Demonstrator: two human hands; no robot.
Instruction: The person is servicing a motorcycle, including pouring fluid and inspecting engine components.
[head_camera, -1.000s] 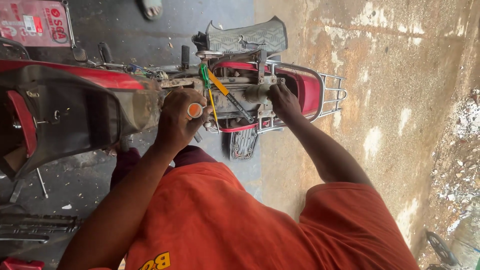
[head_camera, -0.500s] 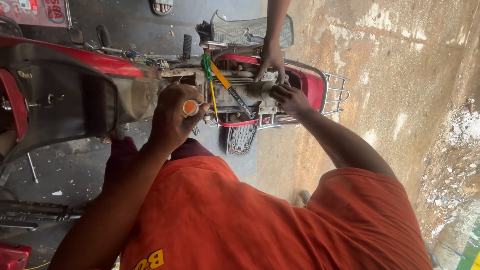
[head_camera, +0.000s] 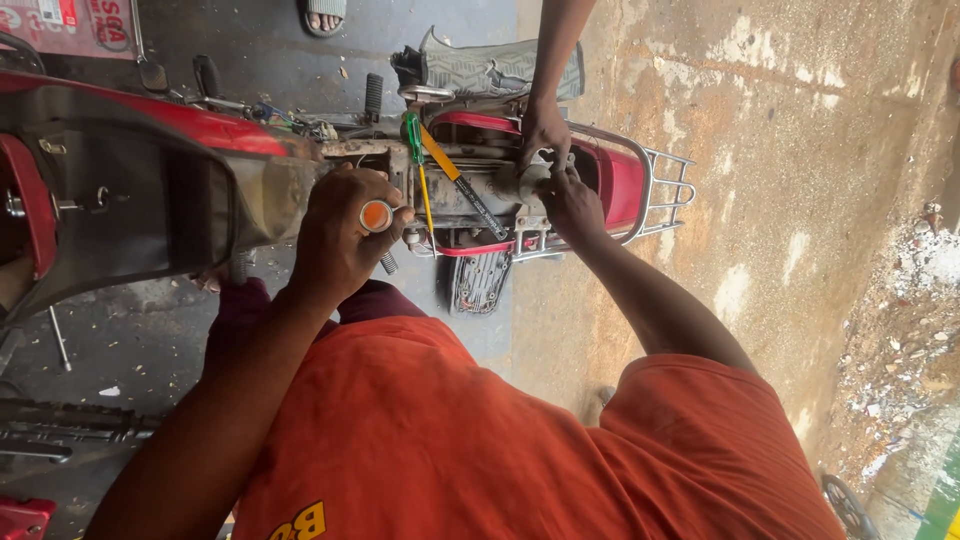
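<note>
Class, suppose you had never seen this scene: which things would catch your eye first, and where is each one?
The red motorcycle with its seat off runs across the top of the view. The left hand grips an orange-capped tool at the frame, beside a green screwdriver lying there. The right hand works at the rear, where another person's hand reaches down from above.
</note>
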